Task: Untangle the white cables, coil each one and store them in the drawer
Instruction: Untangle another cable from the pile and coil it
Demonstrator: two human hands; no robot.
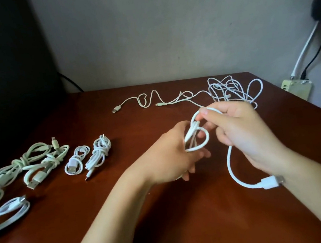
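The brown desk (188, 210) carries coiled white cables (98, 151) along its left edge and a loose white tangle (233, 88) at its far right corner. Mid-desk, the left hand (170, 155) curls its fingers round loops of one white cable (230, 165). The right hand (245, 130) pinches the same cable, whose USB plug (271, 182) lies by the right wrist.

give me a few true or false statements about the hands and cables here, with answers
1. The left hand and the right hand hold the same white cable. True.
2. The coiled cables lie on the right side of the table. False: they lie on its left side.
3. A tangled pile lies beyond the right hand. True.
4. The white cable's USB plug sits in a drawer. False: it is beside the right wrist, and no drawer is in view.
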